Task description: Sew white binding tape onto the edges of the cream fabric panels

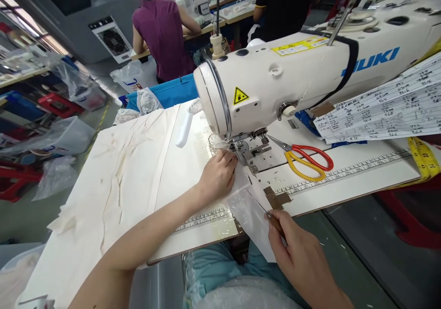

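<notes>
My left hand (217, 176) lies with its fingers curled on a strip of thin white fabric (254, 217), pressing it to the table just in front of the presser foot (241, 149) of a white sewing machine (275, 79). My right hand (299, 258) is closed in a pinch on a thin pointed metal tool (263, 208) with a brown handle. The tool's tip rests on the fabric, which hangs over the table's front edge toward my lap.
Red and yellow scissors (308, 160) lie right of the needle plate. Printed paper sheets (382, 107) and a yellow tape measure (425, 157) sit at the right. Cream cloth (120, 176) covers the left table. Two people work at benches behind the machine.
</notes>
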The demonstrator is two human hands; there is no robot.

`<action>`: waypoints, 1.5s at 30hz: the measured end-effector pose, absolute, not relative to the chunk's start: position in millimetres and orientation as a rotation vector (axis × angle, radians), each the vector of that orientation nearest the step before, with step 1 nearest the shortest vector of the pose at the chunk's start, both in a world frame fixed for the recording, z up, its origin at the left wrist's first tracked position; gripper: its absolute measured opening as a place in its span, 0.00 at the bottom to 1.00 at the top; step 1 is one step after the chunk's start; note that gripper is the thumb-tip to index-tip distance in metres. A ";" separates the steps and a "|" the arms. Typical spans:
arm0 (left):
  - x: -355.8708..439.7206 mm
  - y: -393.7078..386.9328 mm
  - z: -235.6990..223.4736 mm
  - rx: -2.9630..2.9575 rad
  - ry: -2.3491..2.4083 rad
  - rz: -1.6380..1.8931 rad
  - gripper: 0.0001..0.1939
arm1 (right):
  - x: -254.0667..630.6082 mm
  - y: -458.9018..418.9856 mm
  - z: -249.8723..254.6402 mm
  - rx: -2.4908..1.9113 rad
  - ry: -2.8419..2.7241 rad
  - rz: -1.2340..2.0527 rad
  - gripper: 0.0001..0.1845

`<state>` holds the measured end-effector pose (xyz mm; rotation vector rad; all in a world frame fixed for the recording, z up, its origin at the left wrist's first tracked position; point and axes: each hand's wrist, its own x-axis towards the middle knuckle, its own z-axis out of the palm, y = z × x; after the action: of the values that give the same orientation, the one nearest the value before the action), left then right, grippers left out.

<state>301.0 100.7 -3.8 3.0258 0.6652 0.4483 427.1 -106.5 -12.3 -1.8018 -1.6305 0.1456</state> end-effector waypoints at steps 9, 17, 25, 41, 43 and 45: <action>291.9 95.4 -10.9 2.969 0.632 0.523 0.22 | 432.3 -104.3 -8.9 -1.826 -1.717 0.006 0.13; 295.1 87.8 -9.4 3.014 0.709 0.472 0.23 | 432.9 -94.8 -5.4 -1.913 -1.767 -0.058 0.13; 294.0 83.7 -8.6 2.998 0.686 0.437 0.24 | 434.6 -82.1 -0.7 -1.915 -1.829 -0.118 0.13; 293.8 69.2 -9.4 2.979 0.569 0.467 0.25 | 431.1 -65.3 -2.6 -1.949 -1.848 -0.128 0.13; 294.6 70.4 -10.5 2.974 0.579 0.463 0.25 | 430.6 -61.4 -3.3 -1.963 -1.851 -0.144 0.13; 295.3 72.6 -11.2 2.990 0.596 0.449 0.25 | 430.2 -57.0 -3.7 -1.969 -1.855 -0.168 0.13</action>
<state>295.3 72.6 -11.2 2.9902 0.5958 0.4488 430.2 -57.0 -3.7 -1.9694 -1.8546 -0.1675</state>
